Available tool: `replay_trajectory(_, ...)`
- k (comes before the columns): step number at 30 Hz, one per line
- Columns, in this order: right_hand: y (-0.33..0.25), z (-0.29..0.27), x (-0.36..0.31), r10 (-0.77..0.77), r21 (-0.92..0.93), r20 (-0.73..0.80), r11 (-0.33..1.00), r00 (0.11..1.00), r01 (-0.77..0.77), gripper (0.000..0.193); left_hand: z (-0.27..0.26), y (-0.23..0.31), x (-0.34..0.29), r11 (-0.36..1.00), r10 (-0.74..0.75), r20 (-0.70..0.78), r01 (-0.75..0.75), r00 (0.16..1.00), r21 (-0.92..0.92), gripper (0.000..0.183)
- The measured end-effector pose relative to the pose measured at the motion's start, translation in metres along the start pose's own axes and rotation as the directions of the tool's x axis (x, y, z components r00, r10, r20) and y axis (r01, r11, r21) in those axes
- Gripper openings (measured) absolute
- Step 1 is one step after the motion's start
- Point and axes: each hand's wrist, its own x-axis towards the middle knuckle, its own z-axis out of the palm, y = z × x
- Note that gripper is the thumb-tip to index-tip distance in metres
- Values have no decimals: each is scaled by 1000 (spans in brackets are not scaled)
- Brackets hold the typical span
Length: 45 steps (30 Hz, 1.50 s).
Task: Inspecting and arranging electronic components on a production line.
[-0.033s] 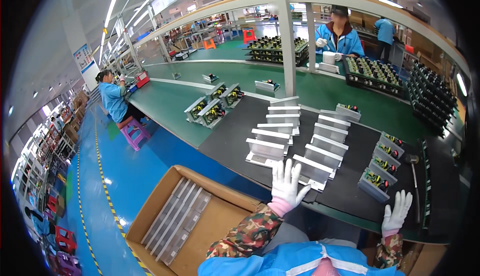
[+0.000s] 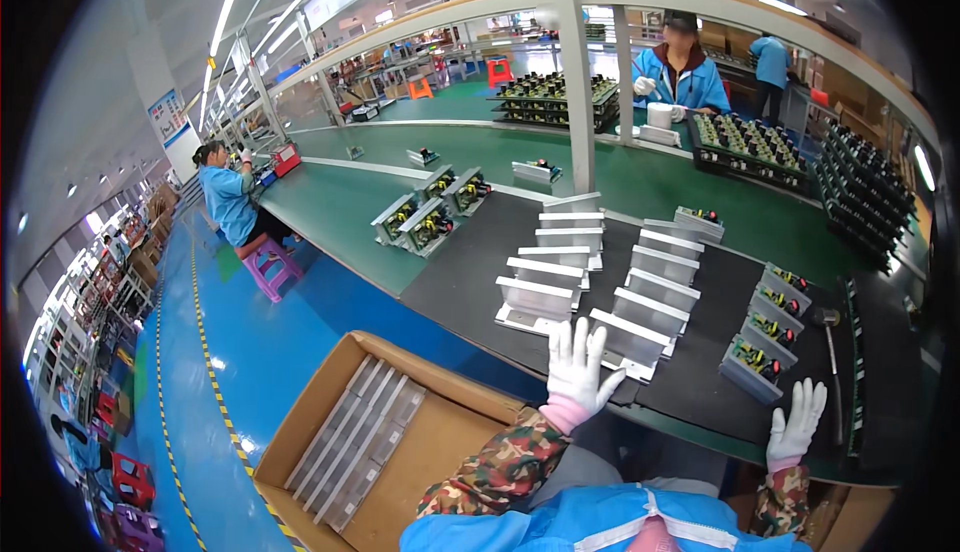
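My left hand (image 2: 578, 367), in a white glove with a pink cuff, is spread at the table's near edge, holding nothing. Just beyond its fingers stand silvery L-shaped metal plates (image 2: 630, 334), lined up in two rows on a black mat (image 2: 460, 287). My right hand (image 2: 797, 424), also gloved in white, is raised with fingers apart and empty over the near edge. Nearest to it is a short row of metal plates with circuit boards (image 2: 755, 360) fixed to them. Beside that row lies a long thin tool (image 2: 831, 362) with a rounded head.
A cardboard box (image 2: 420, 472) at my left holds several metal plates (image 2: 350, 442). More board assemblies (image 2: 430, 222) stand on the green table (image 2: 350, 182). Trays of circuit boards (image 2: 745, 147) are stacked at the far right. One co-worker (image 2: 680, 72) sits across, another (image 2: 228, 197) at far left.
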Motion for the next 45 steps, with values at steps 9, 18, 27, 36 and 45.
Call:
replay_trajectory(9, 3, 4, -4, -4, 11, 14, 1000, 1000, 4, 54, -3, 2, -1, 999, -10, 5, 11, 1000, -42, 79)
replay_trajectory(18, 3, 6, -6, -24, -10, -30, 1000, 999, 24, 54, -7, 6, 0, 1000, -2, 14, 3, 1000, -13, 79)
replay_trajectory(27, 3, 10, 2, -26, 99, -61, 995, 998, 32, 51, 1, -1, 4, 999, -5, 78, 1, 997, 50, 80)
replay_trajectory(36, -6, -1, 5, 16, 122, -45, 992, 999, -11, 49, -1, -1, -1, 996, 39, 100, -48, 994, 82, 81)
replay_trajectory(45, -4, -10, -4, 111, 204, 68, 971, 991, -123, 49, -7, 23, 21, 998, -3, 148, 12, 989, -61, 63)
